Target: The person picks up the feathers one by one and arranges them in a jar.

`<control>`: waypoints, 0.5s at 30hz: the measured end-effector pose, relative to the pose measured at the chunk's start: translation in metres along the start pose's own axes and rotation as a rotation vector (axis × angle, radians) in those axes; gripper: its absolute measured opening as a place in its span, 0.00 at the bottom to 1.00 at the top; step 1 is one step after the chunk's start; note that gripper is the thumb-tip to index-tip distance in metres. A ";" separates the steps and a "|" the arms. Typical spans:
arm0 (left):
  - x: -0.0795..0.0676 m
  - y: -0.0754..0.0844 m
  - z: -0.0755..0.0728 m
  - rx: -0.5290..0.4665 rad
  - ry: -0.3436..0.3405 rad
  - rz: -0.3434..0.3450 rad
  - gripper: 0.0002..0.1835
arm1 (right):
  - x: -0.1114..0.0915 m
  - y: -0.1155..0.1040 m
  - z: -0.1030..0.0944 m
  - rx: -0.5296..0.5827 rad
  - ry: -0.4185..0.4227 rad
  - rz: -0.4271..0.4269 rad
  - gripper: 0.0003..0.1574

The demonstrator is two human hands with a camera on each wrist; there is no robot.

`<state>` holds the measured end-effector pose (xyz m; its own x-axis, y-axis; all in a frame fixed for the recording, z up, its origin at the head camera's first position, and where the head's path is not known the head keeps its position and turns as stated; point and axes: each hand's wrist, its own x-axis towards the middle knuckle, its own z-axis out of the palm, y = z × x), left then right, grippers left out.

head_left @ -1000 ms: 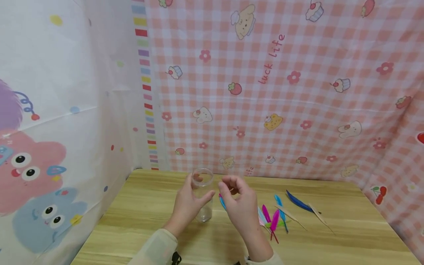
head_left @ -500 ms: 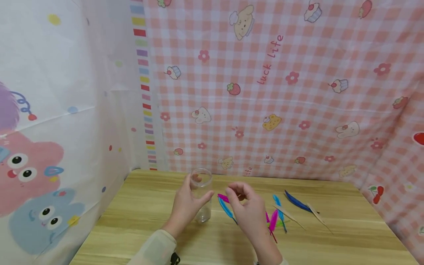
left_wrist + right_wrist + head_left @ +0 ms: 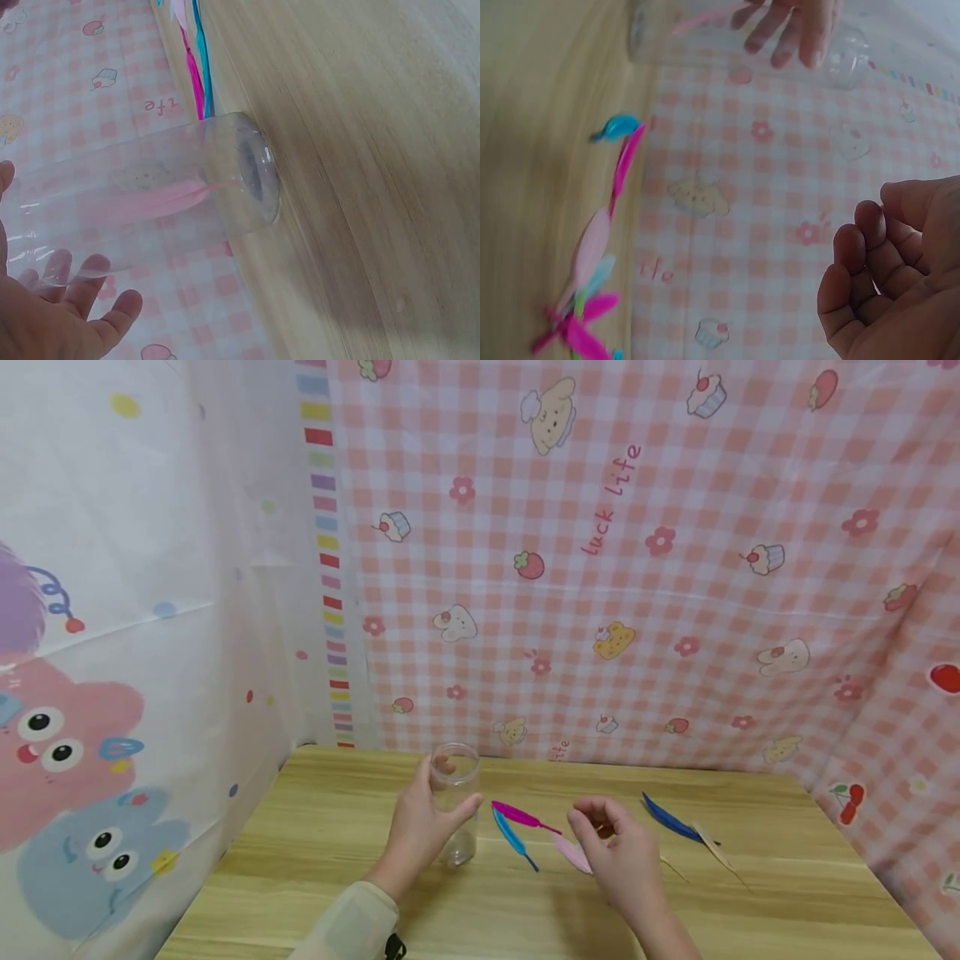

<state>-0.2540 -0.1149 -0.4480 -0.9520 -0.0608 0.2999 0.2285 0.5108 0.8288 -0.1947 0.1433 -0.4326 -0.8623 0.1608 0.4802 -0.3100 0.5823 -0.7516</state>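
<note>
My left hand [image 3: 423, 818] grips a clear plastic jar [image 3: 457, 847] that stands upright and uncapped, thumb on the near side and fingers round the back. Inside the jar, a pink feather [image 3: 154, 204] shows through the wall in the left wrist view. My right hand [image 3: 618, 856] hovers above the feathers on the right, its fingers loosely curled and nothing between them. A magenta feather [image 3: 516, 812], a light blue feather [image 3: 510, 832] and a pale pink feather [image 3: 572, 852] lie between the hands. The right hand hides more feathers in the head view.
Further right lie a dark blue feather [image 3: 666, 816] and a beige feather [image 3: 714, 845]. Several bright feathers bunch together around a magenta one [image 3: 585, 341] in the right wrist view. A checked cloth [image 3: 570, 610] hangs behind the wooden table [image 3: 315, 827].
My right hand has moved right, away from the jar, uncovering the magenta, light blue and pale pink feathers and covering the bunch. The left hand keeps its hold on the jar.
</note>
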 end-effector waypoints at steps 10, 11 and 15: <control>0.001 0.000 -0.002 -0.017 -0.019 -0.002 0.40 | 0.003 0.055 -0.043 -0.173 -0.033 -0.206 0.08; 0.001 0.000 -0.002 -0.020 -0.020 -0.004 0.40 | 0.004 0.061 -0.049 -0.204 -0.038 -0.225 0.08; 0.000 0.000 -0.003 -0.022 -0.022 -0.007 0.41 | 0.008 0.080 -0.078 -0.293 -0.121 -0.166 0.05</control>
<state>-0.2537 -0.1171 -0.4465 -0.9579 -0.0455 0.2835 0.2255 0.4918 0.8410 -0.1953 0.2532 -0.4541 -0.8563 -0.0409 0.5148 -0.3371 0.7994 -0.4973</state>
